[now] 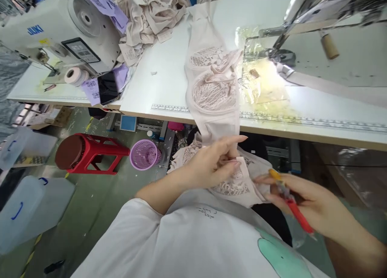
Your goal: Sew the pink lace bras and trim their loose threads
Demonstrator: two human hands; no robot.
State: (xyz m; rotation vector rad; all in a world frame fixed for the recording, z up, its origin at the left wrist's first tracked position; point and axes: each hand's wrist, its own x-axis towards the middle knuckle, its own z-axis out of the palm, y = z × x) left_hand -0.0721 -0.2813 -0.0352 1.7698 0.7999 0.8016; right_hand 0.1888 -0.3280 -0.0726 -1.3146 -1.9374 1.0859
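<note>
A pale pink lace bra (pixel 215 92) hangs from the table top over its front edge and down to my lap. My left hand (pixel 216 161) is closed on its fabric, thumb and fingers pinching near the edge of a lower lace part (pixel 232 187), with the index finger stretched to the right. In my right hand (pixel 305 197) are thread snips (pixel 292 203) with red and yellow parts, lying across the fingers. The fingertips of that hand also pinch the edge of the pale fabric. The snips' blades are hard to make out.
At the right stands a sewing machine (pixel 281 56) with a pale strap (pixel 332 84) at its foot. A JUKI machine (pixel 69 28), a phone (pixel 108 88) and a thread spool (pixel 76 75) are at the left. More bras (pixel 154 16) lie heaped behind. Below are a red stool (pixel 102 153) and purple basket (pixel 145 154).
</note>
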